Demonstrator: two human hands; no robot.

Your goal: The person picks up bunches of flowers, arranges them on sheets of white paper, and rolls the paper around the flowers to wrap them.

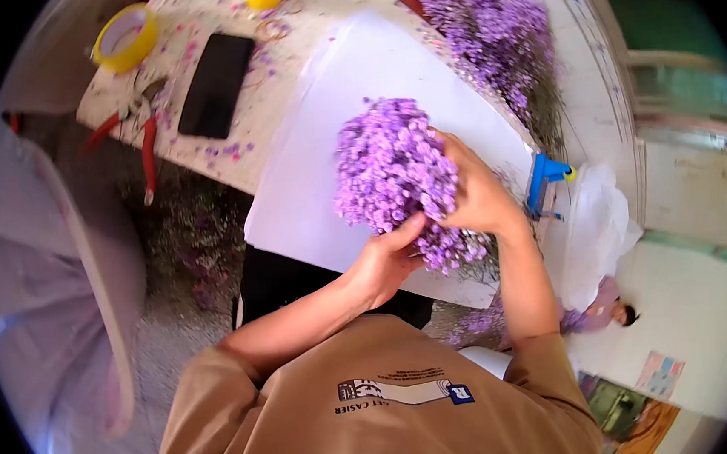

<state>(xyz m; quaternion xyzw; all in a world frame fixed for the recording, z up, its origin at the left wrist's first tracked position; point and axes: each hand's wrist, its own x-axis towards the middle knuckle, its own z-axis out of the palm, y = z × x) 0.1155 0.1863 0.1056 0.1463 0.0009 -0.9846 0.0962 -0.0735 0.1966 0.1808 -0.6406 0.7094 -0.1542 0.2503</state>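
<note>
A bunch of small purple flowers (pixel 388 161) is held up over white paper sheets (pixel 322 136). My left hand (pixel 388 263) is closed round the lower part of the bunch, its thumb pressed against the blossoms. On the bunch's right side, my right hand (pixel 476 192) is wrapped round it, with some fingers hidden behind the flowers. More purple blossoms and thin stems show below and between the two hands.
A black phone (pixel 216 85), red-handled pliers (pixel 148 141) and yellow tape (pixel 125 38) lie at the upper left. More purple flowers (pixel 493 33) are at the upper right. A blue tool (pixel 544 183) sits by the paper's right edge. A person (pixel 600 306) is beyond.
</note>
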